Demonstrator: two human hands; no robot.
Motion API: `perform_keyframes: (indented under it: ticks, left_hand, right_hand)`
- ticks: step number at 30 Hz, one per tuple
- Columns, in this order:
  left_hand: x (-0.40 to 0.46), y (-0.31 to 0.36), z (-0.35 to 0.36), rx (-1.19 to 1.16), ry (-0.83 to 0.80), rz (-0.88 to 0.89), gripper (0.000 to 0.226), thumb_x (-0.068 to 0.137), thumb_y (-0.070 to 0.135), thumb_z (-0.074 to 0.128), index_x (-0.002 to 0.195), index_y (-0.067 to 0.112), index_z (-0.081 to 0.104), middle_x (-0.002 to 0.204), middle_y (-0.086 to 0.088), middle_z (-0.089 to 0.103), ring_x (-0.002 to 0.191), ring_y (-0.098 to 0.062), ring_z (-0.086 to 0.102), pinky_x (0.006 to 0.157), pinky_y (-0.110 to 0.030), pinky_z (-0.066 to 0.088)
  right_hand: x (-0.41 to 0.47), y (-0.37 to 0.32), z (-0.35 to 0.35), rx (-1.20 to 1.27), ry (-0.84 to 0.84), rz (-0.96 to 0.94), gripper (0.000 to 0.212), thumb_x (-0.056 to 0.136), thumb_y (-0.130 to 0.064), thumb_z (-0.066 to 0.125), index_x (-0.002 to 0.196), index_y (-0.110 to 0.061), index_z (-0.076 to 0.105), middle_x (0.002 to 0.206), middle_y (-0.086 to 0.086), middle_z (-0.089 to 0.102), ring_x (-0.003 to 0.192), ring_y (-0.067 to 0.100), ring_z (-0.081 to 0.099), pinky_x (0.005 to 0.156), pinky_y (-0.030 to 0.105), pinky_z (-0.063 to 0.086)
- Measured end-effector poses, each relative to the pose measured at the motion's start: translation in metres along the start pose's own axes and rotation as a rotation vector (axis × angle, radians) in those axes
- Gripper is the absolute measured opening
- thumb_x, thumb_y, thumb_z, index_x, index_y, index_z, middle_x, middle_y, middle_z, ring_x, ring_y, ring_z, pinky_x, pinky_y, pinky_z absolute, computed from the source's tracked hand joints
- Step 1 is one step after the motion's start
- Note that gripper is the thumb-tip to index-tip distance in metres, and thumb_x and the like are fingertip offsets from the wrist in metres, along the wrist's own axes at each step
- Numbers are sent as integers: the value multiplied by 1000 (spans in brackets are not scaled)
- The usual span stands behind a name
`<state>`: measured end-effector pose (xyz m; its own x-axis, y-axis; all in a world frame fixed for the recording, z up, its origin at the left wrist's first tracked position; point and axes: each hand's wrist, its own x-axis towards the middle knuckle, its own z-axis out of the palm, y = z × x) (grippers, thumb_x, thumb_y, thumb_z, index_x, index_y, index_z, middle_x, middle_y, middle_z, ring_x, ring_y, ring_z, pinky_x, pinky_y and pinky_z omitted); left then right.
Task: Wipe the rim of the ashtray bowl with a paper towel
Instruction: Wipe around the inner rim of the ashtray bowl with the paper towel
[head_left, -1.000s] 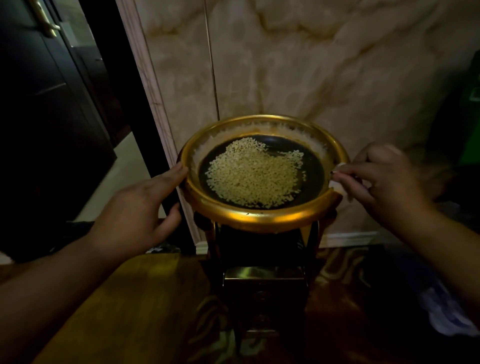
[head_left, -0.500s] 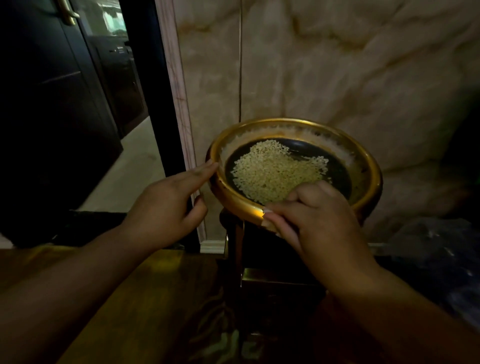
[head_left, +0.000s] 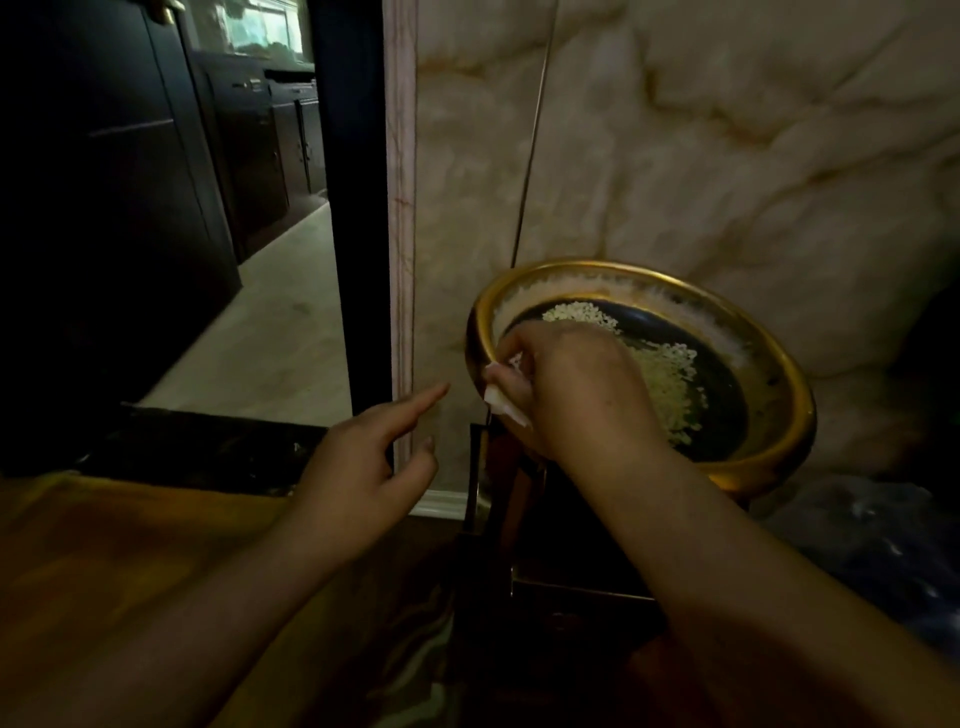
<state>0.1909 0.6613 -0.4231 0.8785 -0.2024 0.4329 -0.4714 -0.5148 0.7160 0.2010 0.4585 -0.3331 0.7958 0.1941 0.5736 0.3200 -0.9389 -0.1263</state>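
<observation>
The gold ashtray bowl (head_left: 779, 364) sits on a dark stand at the right, with pale granules (head_left: 670, 374) over its black inside. My right hand (head_left: 566, 384) lies across the bowl's left rim, fingers closed on a small white paper towel (head_left: 501, 402) pressed against that rim. My left hand (head_left: 374, 457) hovers just left of the bowl, fingers spread, index finger pointing toward the rim and not touching it.
A marble wall (head_left: 727, 156) stands right behind the bowl. A dark door frame (head_left: 353, 208) and an open doorway onto a pale floor (head_left: 270, 332) are at the left. A brown wooden surface (head_left: 130, 571) lies at the lower left, and a dark bag (head_left: 883, 545) at the lower right.
My right hand has slid with the towel from the bowl's right rim, along the near rim, to the left rim. My left hand has let go of the left rim and pulled back.
</observation>
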Motion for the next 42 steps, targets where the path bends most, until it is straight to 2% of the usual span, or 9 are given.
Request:
perform_keyframes:
  ticks: [3, 6, 9, 14, 19, 27, 33, 38, 42]
  left_hand:
    - [1, 0, -3, -26, -15, 38, 55, 90, 47, 51, 145, 50, 46, 132, 23, 59, 115, 3, 62, 97, -24, 54]
    - [5, -1, -4, -31, -41, 38, 56, 89, 53, 46, 144, 53, 45, 123, 31, 59, 91, -24, 72, 81, -35, 59]
    - [10, -1, -4, -60, -55, 37, 55, 89, 52, 48, 144, 52, 45, 124, 21, 63, 92, -28, 73, 80, -39, 60]
    - [18, -1, -1, -70, -51, 27, 55, 89, 49, 50, 145, 48, 48, 133, 13, 65, 106, 15, 58, 85, 1, 43]
    - [22, -1, -2, -105, -56, -40, 53, 89, 48, 51, 141, 44, 55, 134, 9, 67, 123, -3, 60, 97, -27, 54]
    - [18, -2, -13, -65, -37, -55, 51, 88, 52, 49, 138, 47, 56, 134, 17, 65, 121, 1, 60, 95, -27, 55]
    - [19, 4, -12, -62, -39, -50, 49, 89, 50, 50, 137, 47, 58, 133, 16, 67, 120, 1, 60, 97, -33, 56]
    - [24, 10, -8, -85, -39, -57, 45, 89, 46, 53, 133, 47, 61, 132, 16, 67, 120, 0, 61, 98, -27, 54]
    - [28, 14, -4, -110, -39, -53, 37, 96, 32, 61, 131, 42, 65, 128, 16, 70, 118, 4, 62, 100, -29, 54]
  right_hand:
    - [9, -6, 3, 25, -33, 58, 19, 91, -42, 65, 98, -24, 62, 88, 0, 67, 86, 22, 60, 69, 33, 47]
    - [19, -12, 5, -7, -66, 70, 18, 90, -40, 66, 91, -23, 61, 84, 1, 66, 82, 22, 59, 64, 33, 42]
    - [28, -17, 8, -71, -60, 56, 21, 89, -40, 67, 87, -20, 63, 78, 1, 64, 75, 22, 59, 62, 30, 37]
    - [47, -22, 13, 21, -138, 33, 25, 82, -18, 74, 76, -16, 50, 57, -9, 43, 54, 22, 54, 42, 21, 36]
    - [63, -16, 23, -69, -163, 25, 20, 87, -25, 70, 85, -14, 54, 70, 2, 58, 66, 23, 55, 67, 36, 53]
    - [65, -13, 25, -186, -187, -15, 30, 84, -52, 70, 88, -22, 66, 61, -7, 41, 67, 19, 48, 62, 30, 36]
    - [46, -12, 17, -112, -126, 0, 22, 89, -40, 67, 78, -23, 57, 59, -8, 38, 68, 21, 49, 63, 30, 37]
    - [22, -16, 0, -52, -92, -9, 16, 92, -34, 62, 92, -18, 66, 83, 2, 65, 80, 23, 61, 66, 34, 47]
    - [1, -12, -11, -54, -95, -44, 15, 92, -37, 61, 96, -24, 67, 91, -1, 64, 88, 19, 57, 73, 34, 45]
